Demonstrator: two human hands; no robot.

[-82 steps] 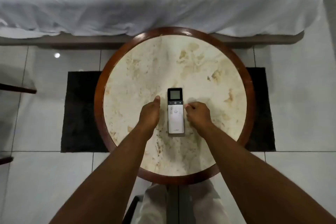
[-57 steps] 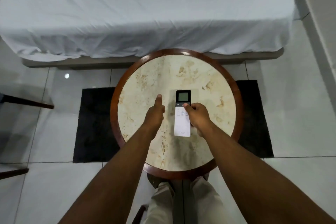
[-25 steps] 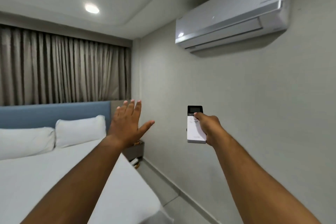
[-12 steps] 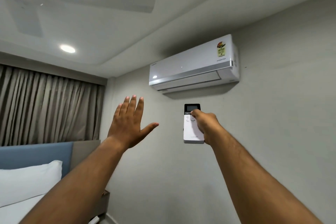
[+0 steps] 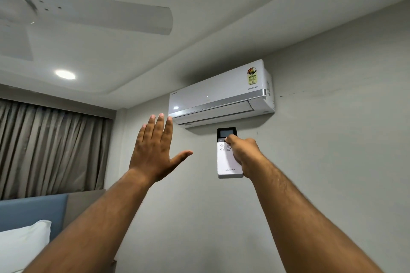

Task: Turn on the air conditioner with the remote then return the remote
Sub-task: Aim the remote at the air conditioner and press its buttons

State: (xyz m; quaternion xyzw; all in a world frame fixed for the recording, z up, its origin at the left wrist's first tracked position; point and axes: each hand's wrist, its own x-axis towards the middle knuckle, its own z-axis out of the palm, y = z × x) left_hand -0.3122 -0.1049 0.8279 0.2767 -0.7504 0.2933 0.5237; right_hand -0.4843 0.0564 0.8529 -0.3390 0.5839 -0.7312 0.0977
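Remote (image 5: 228,162) sits upright in the right hand (image 5: 243,154), fingers wrapped round its right edge and back, thumb pressed on the buttons just below the dark screen. It is held up in the air just below the AC (image 5: 219,95), which is mounted high on the grey wall (image 5: 332,162) with its flap shut. The left hand (image 5: 155,150) is raised beside it, empty, palm away, four fingers straight and close together, thumb spread out to the right, touching nothing. A fan (image 5: 88,15) hangs from the ceiling by a lit downlight (image 5: 65,74). Curtains (image 5: 51,146) cover the left wall above a blue headboard (image 5: 33,208) and a white pillow (image 5: 22,241).
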